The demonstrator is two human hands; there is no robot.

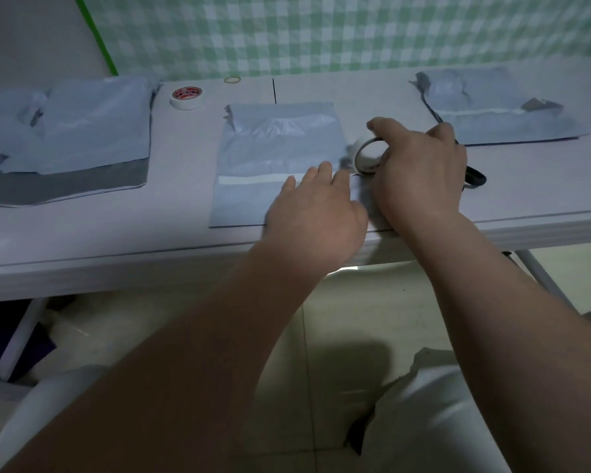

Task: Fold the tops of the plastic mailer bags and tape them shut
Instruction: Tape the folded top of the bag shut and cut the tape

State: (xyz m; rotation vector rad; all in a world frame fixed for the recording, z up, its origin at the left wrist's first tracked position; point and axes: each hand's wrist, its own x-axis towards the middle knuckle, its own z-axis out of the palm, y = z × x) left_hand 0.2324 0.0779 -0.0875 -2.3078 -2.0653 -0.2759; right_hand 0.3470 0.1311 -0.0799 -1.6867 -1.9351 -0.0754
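Two hands busy: our left hand (316,213) presses straight fingers (325,172) on the pale blue plastic mailer bag (277,155), our right hand (420,172) grips the white ring-shaped tape roll (364,158).

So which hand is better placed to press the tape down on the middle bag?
Left, probably. The left hand lies flat on the middle bag by the white tape strip; the right hand grips the tape roll.
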